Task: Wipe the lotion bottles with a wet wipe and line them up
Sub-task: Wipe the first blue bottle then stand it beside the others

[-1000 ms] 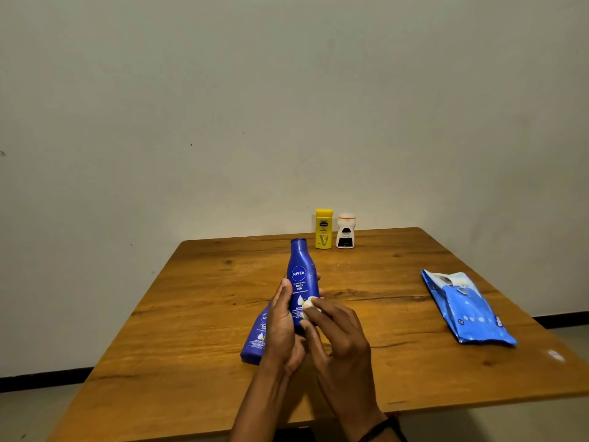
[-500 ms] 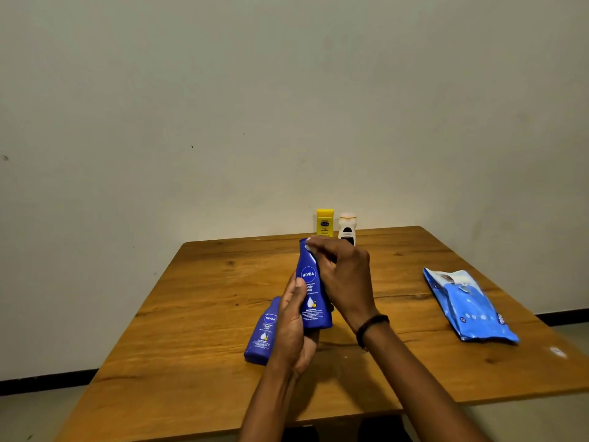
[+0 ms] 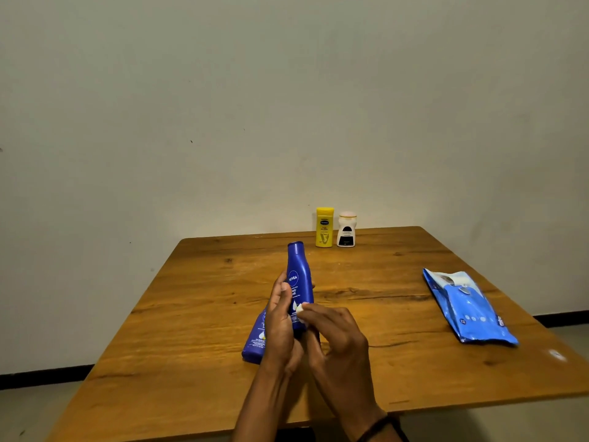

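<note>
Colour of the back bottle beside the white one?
Yellow bottle, best in the head view.

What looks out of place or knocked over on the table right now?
A second blue bottle lies on its side behind the left hand, while the yellow bottle and white bottle stand upright at the far edge. A small white speck near the right edge is too small to identify.

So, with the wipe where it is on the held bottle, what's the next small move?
Probably draw the wet wipe up the blue bottle toward its cap. The right hand pinches the wipe low on the label, the left hand grips the bottle upright, and the whole upper body is exposed above the wipe.
</note>
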